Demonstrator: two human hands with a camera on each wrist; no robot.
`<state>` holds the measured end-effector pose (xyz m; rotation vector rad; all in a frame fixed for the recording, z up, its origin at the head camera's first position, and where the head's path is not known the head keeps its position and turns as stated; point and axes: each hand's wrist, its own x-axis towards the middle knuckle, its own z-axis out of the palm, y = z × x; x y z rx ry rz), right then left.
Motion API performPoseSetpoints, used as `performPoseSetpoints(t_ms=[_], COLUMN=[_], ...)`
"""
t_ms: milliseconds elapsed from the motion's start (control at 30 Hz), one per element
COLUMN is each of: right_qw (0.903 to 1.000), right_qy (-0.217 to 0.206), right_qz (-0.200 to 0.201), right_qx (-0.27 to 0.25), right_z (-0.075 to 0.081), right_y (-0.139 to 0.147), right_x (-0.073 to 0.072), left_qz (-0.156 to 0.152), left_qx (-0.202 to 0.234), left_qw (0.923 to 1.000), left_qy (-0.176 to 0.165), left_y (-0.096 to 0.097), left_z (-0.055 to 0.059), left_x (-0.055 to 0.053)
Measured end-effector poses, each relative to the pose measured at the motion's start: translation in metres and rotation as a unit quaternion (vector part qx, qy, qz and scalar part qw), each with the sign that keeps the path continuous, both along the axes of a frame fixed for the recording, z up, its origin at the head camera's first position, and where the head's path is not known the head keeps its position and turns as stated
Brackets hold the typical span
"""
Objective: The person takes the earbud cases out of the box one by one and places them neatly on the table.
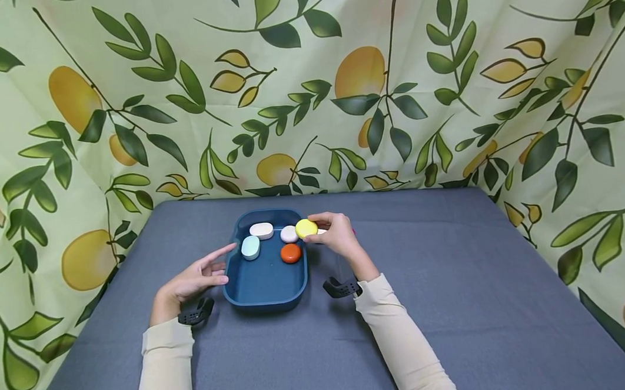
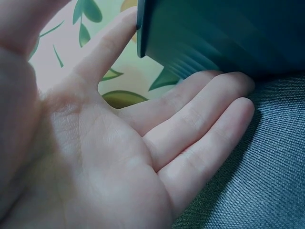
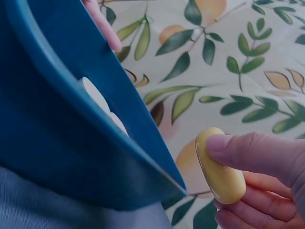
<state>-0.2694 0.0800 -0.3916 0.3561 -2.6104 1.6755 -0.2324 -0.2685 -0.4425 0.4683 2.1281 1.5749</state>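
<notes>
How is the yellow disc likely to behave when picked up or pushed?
The yellow disc is probably stiff: no dent shows under the right grip. Its smooth surface may feel slippery. Its rounded edge could let it roll if upended.

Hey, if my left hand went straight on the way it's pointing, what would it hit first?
Your left hand would meet the side of the blue tray; one of its fingers seems to touch it, though exact contact is hard to judge.
</notes>
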Motion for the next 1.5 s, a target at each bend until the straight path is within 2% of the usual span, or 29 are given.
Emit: performPoseSetpoints(t_ms=[267,600,867,1500], right_qw=[0.9990,0.9958,0.9914,0.9824], right_qy=[0.013,0.009,-0.014,-0.019], right_qz=[-0.042,-0.089,-0.128,-0.184], right_qx=[0.011,0.020,0.020,0.027], right_z=[-0.007,-0.018,-0.030,-0.038], right_y=[0.021,0.041,0.065,0.098], right_x=[0.000,-0.001,-0.005,-0.012], left_qz=[-0.006,-0.007,-0.011,-0.005], left_qx=[0.004,0.000,0.002,0.007], left_qw=[1.0000,1.0000,0.9999,1.0000], left_qy=[-0.002,0.006,0.004,0.004], left_y=[0.000,-0.001,0.001,0.001], left_z=[0.000,0.001,0.000,-0.002], left_x=[0.002,0.003,0.001,0.000])
